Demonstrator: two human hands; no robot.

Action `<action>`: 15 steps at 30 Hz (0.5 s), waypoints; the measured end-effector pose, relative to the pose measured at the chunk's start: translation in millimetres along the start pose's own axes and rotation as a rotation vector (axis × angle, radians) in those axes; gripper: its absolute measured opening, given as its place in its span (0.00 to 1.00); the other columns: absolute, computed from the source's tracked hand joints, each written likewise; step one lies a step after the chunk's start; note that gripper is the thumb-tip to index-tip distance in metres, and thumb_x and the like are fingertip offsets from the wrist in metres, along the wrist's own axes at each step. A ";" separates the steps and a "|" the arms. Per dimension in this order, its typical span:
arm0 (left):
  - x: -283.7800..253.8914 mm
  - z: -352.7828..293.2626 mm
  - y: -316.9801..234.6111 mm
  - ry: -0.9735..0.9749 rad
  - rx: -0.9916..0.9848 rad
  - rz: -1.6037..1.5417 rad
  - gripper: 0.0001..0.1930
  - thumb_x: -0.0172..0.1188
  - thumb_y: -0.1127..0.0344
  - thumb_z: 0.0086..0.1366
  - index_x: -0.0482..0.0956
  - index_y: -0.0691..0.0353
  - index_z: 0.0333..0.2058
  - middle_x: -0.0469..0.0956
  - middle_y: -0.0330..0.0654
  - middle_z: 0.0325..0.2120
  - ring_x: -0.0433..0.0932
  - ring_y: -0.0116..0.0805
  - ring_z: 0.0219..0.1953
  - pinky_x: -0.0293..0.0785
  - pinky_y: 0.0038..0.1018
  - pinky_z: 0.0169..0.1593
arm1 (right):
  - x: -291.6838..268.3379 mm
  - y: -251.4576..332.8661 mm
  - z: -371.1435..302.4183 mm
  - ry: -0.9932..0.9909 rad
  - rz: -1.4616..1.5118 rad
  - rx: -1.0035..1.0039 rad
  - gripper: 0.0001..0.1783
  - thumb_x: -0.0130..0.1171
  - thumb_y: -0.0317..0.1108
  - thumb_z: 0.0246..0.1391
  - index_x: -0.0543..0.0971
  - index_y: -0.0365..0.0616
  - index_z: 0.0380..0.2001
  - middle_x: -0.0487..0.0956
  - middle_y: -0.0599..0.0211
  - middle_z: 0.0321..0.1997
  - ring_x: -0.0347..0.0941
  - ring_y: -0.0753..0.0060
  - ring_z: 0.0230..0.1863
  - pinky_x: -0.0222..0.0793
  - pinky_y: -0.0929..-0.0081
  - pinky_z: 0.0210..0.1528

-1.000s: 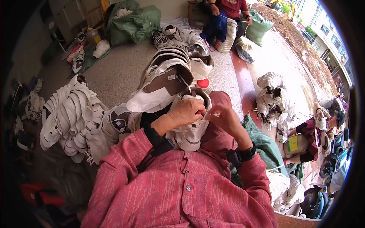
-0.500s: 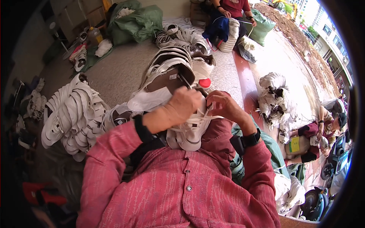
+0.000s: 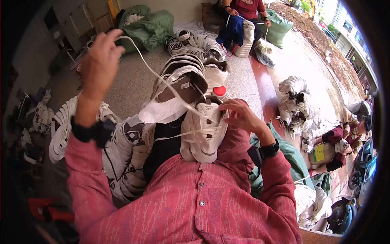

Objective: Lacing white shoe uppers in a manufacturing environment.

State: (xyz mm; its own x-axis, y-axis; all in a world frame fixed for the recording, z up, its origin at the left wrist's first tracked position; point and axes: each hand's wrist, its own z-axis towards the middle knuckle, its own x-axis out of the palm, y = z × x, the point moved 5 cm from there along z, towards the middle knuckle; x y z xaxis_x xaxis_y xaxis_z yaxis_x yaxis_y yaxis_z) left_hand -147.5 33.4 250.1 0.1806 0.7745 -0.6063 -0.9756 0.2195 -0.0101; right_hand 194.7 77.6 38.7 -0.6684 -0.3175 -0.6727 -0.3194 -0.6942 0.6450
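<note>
Between my thighs a white sneaker (image 3: 204, 143) rests with its toe toward me and its tongue pointing away. My left hand (image 3: 99, 61) is raised at the upper left, fingers closed on the end of a white shoelace (image 3: 172, 90). That lace runs taut in a slight curve down to the sneaker's upper eyelets. My right hand (image 3: 244, 117) grips the sneaker's right upper edge beside the tongue, thumb and fingers bent around it. Another stretch of lace lies loose across the shoe and off to its left.
Nested white sneakers (image 3: 183, 81) with brown linings stand just ahead; more stacks (image 3: 130, 162) lie at my left. A red round lid (image 3: 219, 90) sits beside them. Bundled shoes (image 3: 293, 101) lie right. A person (image 3: 248, 10) handles a white strip ahead; green sacks (image 3: 148, 28) stand behind.
My left hand has swung from the sneaker's tongue up and to the left, drawing the shoelace out long. My right hand stays by the shoe's upper edge.
</note>
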 end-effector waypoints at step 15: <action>133.8 -264.6 -85.6 1.012 -1.370 -1.896 0.21 0.58 0.59 0.67 0.68 0.59 0.55 0.74 0.36 0.28 0.72 0.25 0.27 0.69 0.21 0.28 | 41.9 37.4 16.3 0.048 -0.531 -0.067 0.07 0.60 0.34 0.49 0.76 0.45 0.31 0.74 0.65 0.33 0.69 0.59 0.43 0.60 0.64 0.50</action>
State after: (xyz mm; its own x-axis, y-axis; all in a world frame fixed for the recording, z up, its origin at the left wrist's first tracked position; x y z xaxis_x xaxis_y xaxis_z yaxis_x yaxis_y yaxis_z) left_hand -73.0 -38.7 -40.6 0.7958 -0.1075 0.5959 0.4272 -0.5977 -0.6784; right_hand 143.9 48.8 40.5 -0.3944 0.0601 -0.9170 -0.5606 -0.8064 0.1882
